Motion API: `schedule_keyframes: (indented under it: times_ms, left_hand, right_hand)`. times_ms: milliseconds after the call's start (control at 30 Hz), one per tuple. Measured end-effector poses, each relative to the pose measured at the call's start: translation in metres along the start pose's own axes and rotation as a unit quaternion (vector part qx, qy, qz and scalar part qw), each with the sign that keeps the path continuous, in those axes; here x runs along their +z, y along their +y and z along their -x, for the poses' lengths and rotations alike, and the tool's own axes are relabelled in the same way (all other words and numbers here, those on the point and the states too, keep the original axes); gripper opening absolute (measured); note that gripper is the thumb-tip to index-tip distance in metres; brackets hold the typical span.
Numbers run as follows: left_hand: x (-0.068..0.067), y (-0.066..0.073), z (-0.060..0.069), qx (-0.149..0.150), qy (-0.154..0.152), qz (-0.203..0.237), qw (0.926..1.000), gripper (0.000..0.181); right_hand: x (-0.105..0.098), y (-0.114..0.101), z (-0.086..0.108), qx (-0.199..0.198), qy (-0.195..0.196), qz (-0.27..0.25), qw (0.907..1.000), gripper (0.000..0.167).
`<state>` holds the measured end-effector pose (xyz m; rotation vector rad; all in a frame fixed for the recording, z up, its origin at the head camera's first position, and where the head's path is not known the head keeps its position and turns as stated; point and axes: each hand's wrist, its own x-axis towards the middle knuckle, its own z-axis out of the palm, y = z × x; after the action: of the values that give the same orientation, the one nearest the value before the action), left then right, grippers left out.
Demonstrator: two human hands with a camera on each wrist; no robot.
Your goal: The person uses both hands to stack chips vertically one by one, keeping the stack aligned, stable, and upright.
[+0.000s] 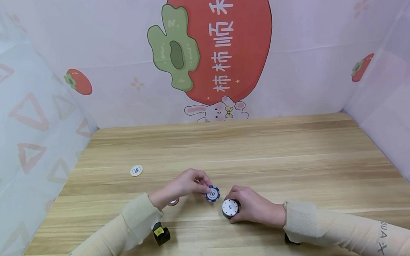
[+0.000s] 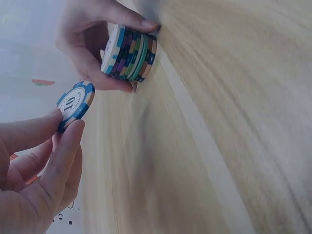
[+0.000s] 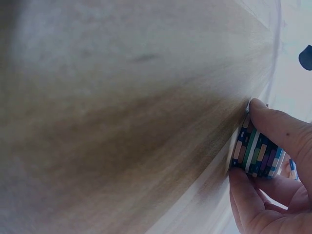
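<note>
My left hand (image 1: 191, 183) pinches a blue and white poker chip (image 1: 212, 194) marked 10 between thumb and fingers, held just left of a stack of poker chips (image 1: 230, 208). In the left wrist view that chip (image 2: 77, 103) tilts above the table, apart from the stack (image 2: 131, 53). Fingers and thumb of my right hand (image 1: 255, 208) grip the stack around its sides, upright on the table. A white chip that appears to read 5 tops it; blue, purple, green and tan edges show in the right wrist view's stack (image 3: 256, 151).
A pale chip (image 1: 136, 170) marked 50 lies flat at the left of the wooden table (image 1: 280, 150). Beneath my left wrist, a reddish-brown chip (image 1: 173, 202) is partly hidden. Printed cloth walls (image 1: 310, 59) stand at the back and both sides.
</note>
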<state>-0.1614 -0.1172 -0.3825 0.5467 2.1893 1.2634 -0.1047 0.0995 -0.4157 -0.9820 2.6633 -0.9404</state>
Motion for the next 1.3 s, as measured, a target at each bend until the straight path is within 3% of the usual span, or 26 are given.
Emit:
schedule_keyframes:
  times_ms: [200,400,733,967,1300]
  left_hand:
    - [0.007,0.0,0.002,-0.038,-0.011,0.071,0.9967,0.013]
    - [0.015,-0.003,0.003,-0.038,-0.033,0.111,0.9925,0.015]
    - [0.028,-0.006,0.002,-0.068,-0.05,0.173,0.9814,0.017]
    - [0.036,-0.007,0.001,-0.092,-0.039,0.191,0.9766,0.016]
    - [0.047,-0.005,-0.001,-0.101,-0.025,0.194,0.9754,0.013]
  right_hand:
    - [0.0,-0.001,0.0,0.0,0.0,-0.001,1.0,0.041]
    - [0.001,0.0,0.0,-0.001,-0.001,-0.001,1.0,0.043]
    - [0.001,0.0,0.001,-0.01,0.005,0.006,0.9999,0.04]
    - [0.001,0.001,0.0,-0.013,0.007,0.007,0.9999,0.04]
    - [0.002,0.001,0.0,-0.014,0.009,0.007,0.9998,0.038]
